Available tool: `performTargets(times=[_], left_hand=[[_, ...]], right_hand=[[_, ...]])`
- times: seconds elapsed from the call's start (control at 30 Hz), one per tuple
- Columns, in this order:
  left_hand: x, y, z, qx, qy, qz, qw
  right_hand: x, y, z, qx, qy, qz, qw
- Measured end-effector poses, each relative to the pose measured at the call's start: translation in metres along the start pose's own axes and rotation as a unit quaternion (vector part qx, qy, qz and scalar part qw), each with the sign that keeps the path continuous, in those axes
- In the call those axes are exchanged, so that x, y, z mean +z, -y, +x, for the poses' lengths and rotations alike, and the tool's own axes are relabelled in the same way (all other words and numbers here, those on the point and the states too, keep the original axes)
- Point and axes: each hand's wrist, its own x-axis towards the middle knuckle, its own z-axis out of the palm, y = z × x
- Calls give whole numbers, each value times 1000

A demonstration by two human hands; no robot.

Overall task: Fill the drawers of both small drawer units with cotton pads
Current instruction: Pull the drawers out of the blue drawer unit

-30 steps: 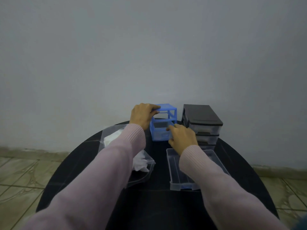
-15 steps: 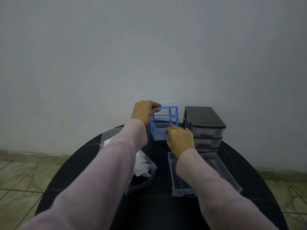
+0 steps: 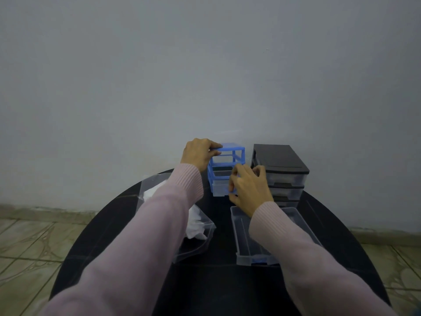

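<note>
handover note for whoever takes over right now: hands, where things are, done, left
Left hand grips the top of the blue drawer unit.
Right hand is at the unit's lower drawer; a firm grip can't be told.
Loose clear drawer lies near on the table, no pads visible in it.
Cotton pads sit in the clear bag, left.
Black drawer unit stands right, drawers in.
Done: no filled drawer visible. Left: fill both units.

Right hand [image 3: 249, 190] hiding blue drawer unit's [image 3: 227, 167] lower front, left sleeve [image 3: 159, 224] covering most cotton pads [image 3: 196, 226]
</note>
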Motion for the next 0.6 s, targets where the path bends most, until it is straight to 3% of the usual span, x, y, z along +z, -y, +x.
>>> performTargets(times=[0.37, 0.6], left_hand=[[6, -8, -6, -8, 5, 47, 999], [8, -8, -16, 1, 18, 84, 996]], right_hand=[[-32, -18, -25, -115, 84, 123, 982], [-58, -29, -44, -124, 24, 212, 969]])
